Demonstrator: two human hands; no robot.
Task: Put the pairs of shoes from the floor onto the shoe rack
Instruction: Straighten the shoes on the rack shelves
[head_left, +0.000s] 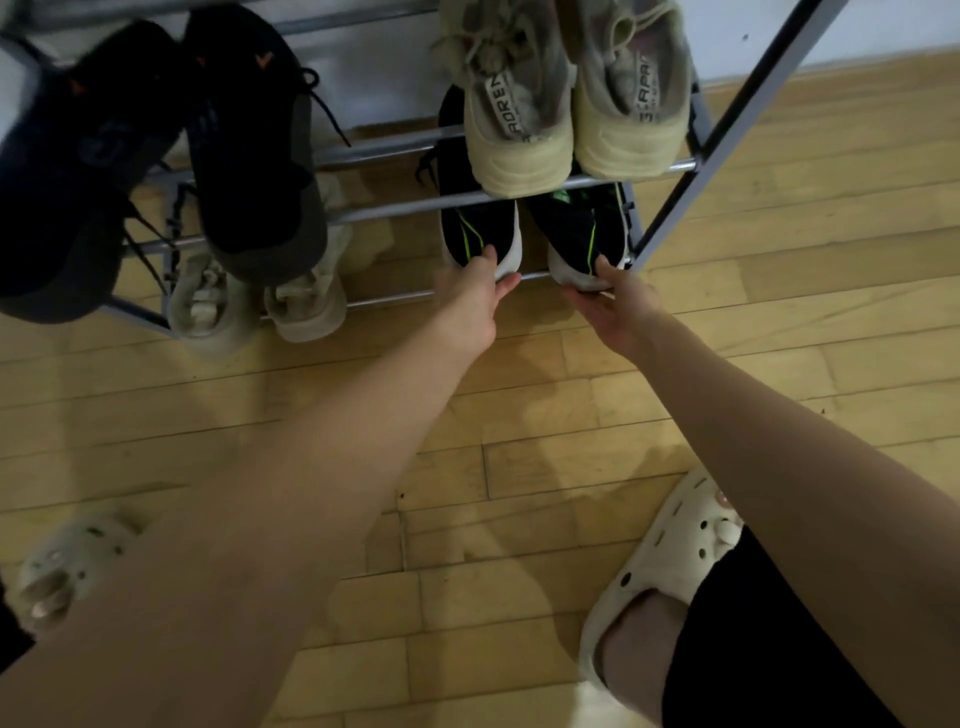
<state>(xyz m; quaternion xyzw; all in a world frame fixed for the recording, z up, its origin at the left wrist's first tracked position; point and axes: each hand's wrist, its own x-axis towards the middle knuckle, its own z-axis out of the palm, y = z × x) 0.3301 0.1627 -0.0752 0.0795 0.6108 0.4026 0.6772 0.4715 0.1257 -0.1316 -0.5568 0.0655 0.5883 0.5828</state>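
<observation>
Now each hand (470, 299) (621, 306) pinches a black shoe's (480, 234) heel on the rack (395, 208).

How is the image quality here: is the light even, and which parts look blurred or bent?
Head view: light is dim and warm; soft shadows lie on the pale wooden floor; the grey metal shoe rack bars bow from wide-angle distortion; the dark navy sneakers at upper left are blurred, and the near forearms look soft.
</observation>
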